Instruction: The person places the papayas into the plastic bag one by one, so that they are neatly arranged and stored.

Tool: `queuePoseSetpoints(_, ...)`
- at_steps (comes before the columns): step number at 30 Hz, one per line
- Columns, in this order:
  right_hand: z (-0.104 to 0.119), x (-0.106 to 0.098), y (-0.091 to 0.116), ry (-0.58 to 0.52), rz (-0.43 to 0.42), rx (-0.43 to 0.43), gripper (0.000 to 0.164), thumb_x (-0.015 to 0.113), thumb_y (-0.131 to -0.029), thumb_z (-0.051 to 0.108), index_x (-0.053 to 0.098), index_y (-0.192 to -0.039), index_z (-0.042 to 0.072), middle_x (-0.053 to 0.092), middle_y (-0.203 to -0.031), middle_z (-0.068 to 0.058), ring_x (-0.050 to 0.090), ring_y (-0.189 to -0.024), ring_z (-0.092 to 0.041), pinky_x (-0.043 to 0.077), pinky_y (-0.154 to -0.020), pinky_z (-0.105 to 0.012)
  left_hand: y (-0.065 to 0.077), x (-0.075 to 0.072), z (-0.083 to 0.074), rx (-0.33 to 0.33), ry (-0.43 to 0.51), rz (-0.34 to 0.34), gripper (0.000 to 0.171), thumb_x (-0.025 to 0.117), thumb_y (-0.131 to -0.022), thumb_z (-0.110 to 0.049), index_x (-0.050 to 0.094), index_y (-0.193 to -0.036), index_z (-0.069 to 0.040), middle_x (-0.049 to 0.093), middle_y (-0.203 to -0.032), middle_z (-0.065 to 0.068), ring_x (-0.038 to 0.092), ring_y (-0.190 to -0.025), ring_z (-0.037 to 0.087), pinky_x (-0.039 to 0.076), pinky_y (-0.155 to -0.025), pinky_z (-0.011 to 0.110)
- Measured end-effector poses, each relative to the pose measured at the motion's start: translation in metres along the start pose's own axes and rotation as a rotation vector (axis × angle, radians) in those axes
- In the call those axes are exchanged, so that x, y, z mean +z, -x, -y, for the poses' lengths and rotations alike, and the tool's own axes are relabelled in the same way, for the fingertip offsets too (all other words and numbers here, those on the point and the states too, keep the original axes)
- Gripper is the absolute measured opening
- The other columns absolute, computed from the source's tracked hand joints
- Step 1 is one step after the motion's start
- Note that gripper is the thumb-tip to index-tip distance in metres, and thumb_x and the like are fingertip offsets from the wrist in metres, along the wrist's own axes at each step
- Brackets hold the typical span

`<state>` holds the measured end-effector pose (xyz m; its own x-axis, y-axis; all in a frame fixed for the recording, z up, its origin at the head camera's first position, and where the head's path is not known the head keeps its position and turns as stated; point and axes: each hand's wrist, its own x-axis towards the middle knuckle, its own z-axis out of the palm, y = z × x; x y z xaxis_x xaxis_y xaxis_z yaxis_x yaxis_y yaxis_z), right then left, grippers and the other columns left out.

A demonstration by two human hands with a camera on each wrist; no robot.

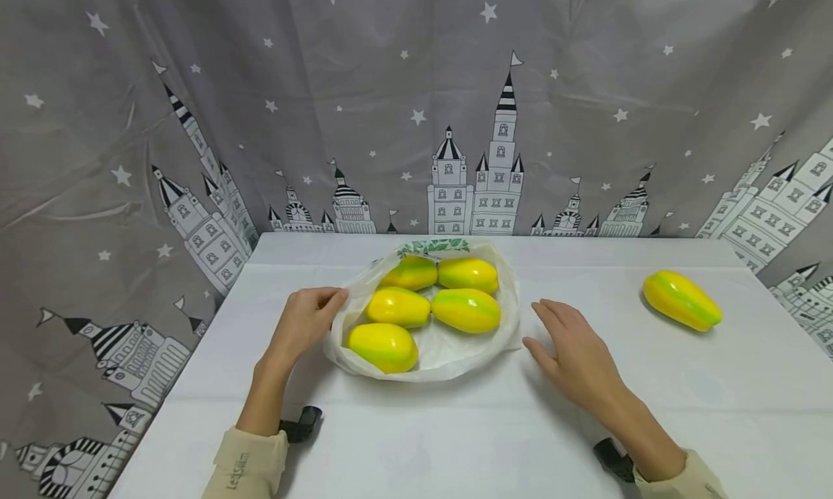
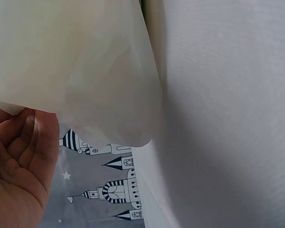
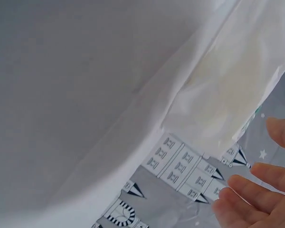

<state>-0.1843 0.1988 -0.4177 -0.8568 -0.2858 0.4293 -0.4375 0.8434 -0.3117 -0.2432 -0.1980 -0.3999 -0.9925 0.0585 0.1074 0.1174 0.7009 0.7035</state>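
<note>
A white plastic bag (image 1: 449,358) with a green leaf print along its far side lies wide-mouthed on the table. Inside it are several glossy yellow-green papayas (image 1: 465,311). My left hand (image 1: 306,322) pinches the bag's left rim between thumb and fingers; in the left wrist view, the bag wall (image 2: 99,85) hides the fingertips. To the right of the bag, my right hand (image 1: 575,351) holds nothing, its fingers extended and a small gap short of the bag's edge. The right wrist view also shows these spread fingers (image 3: 249,194) apart from the bag (image 3: 223,90).
One more papaya (image 1: 682,300) lies on the white-covered table (image 1: 416,441), off to the right beyond the right hand. Behind the table hangs a grey curtain (image 1: 364,65) printed with castles and stars. A dark camera mount sits at each wrist.
</note>
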Motion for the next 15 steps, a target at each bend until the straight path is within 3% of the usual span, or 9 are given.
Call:
queuePoseSetpoints(7, -0.012, -0.006, 0.009, 0.019, -0.057, -0.017, 0.051, 0.074, -0.087, 0.017, 0.057, -0.129, -0.007, 0.056, -0.13, -0.023, 0.05, -0.121, -0.04, 0.044, -0.096, -0.057, 0.0, 0.0, 0.0, -0.005, -0.007, -0.002, 0.043, 0.053, -0.103, -0.031, 0.064, -0.127, 0.003, 0.069, -0.113, 0.018, 0.064, -0.084, 0.023, 0.056, -0.076, 0.038)
queuePoseSetpoints(15, -0.026, -0.018, 0.022, 0.035, -0.072, 0.012, 0.051, 0.074, -0.086, 0.015, 0.058, -0.129, -0.007, 0.056, -0.129, -0.024, 0.049, -0.12, -0.042, 0.042, -0.096, -0.058, 0.0, 0.0, 0.001, 0.011, -0.007, -0.005, 0.041, 0.053, -0.103, -0.029, 0.065, -0.126, 0.003, 0.07, -0.11, 0.017, 0.062, -0.079, 0.022, 0.055, -0.072, 0.036)
